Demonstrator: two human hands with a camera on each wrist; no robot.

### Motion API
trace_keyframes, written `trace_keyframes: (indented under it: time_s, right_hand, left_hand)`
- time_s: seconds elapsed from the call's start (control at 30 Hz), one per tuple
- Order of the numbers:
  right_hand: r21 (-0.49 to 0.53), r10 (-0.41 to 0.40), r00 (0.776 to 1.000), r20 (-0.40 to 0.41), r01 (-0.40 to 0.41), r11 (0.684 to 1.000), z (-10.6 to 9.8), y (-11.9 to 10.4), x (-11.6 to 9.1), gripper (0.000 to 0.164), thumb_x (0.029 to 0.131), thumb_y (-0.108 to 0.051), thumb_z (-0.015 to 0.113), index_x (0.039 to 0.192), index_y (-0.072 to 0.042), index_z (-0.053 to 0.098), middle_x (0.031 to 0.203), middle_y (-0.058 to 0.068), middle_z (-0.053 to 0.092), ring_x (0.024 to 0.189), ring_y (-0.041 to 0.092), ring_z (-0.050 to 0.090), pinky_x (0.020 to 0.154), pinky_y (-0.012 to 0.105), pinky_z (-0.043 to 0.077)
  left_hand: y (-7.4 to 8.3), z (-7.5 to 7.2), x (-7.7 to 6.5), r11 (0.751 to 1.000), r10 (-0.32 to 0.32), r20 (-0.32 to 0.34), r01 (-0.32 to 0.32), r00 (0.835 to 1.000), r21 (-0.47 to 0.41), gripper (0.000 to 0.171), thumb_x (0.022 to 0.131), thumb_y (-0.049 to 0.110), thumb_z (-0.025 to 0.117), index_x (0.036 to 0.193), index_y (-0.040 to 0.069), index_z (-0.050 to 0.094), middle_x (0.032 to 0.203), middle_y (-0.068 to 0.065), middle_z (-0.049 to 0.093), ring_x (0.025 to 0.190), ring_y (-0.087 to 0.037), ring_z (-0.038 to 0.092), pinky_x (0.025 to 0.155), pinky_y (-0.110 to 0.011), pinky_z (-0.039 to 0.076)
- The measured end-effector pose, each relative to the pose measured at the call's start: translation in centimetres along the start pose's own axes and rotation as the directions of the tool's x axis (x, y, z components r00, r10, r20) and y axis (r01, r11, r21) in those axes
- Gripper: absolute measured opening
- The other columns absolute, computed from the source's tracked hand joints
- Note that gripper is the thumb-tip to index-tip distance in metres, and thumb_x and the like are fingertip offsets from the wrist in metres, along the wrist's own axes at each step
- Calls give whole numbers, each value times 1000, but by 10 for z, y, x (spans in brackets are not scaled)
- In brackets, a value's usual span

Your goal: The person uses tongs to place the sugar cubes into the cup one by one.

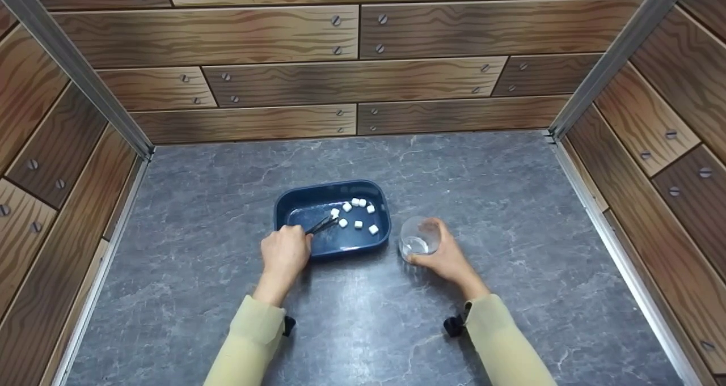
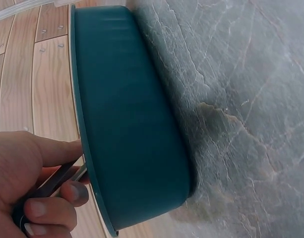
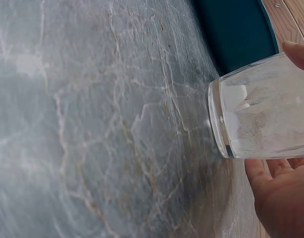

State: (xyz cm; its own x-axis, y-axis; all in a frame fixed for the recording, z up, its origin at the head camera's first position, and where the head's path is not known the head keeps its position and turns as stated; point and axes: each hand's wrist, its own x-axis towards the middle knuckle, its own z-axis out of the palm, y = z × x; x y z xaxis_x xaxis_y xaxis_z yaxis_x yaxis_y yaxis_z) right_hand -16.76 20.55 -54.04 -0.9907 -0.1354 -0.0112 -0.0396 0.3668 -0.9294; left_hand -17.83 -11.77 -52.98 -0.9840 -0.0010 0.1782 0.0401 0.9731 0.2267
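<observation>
My left hand (image 1: pixel 286 251) grips a pair of black tongs (image 1: pixel 322 225) over the near left rim of a dark blue tray (image 1: pixel 300 247). The tongs' tips meet a small white cube (image 1: pixel 334 212) inside the tray. Several more white cubes (image 1: pixel 358 224) lie loose there, mostly towards its right side. In the left wrist view the tray's wall hides the tips. To the right of the tray, my right hand (image 1: pixel 448 255) holds a clear cup (image 1: pixel 418 238) upright, thumb on the near side and fingers round the far side. Whitish patches show through the cup's base (image 3: pixel 235 96).
Grey marbled tabletop (image 1: pixel 363 312) spreads around the tray and cup. Wood-patterned panels (image 1: pixel 283 83) wall it in at the back and both sides, with metal strips (image 1: pixel 624 284) along the side edges. Black straps (image 1: pixel 454 325) sit at both wrists.
</observation>
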Motion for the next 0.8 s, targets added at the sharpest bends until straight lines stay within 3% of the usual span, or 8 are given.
trace_keyframes:
  time_s: [0.53,0.8]
  right_hand:
    - [-8,7,1000,-5,-7,1000,0,-2,-1,81,66,2,85,133,9,41,130,33,52,125,44,46,109,52,28]
    - [-13,10,1000,-8,-10,1000,0,-1,-1,81,66,2,85,134,8,41,131,33,52,125,44,46,109,52,28]
  left_hand:
    - [0,1,1,1000,-16,3,15,1000,25,27,88,27,71,78,2,73,73,-17,69,62,-39,65,51,-53,48]
    - [1,1,1,999,12,6,-12,1000,41,26,87,26,72,78,2,73,72,-16,68,62,-39,65,50,-52,48]
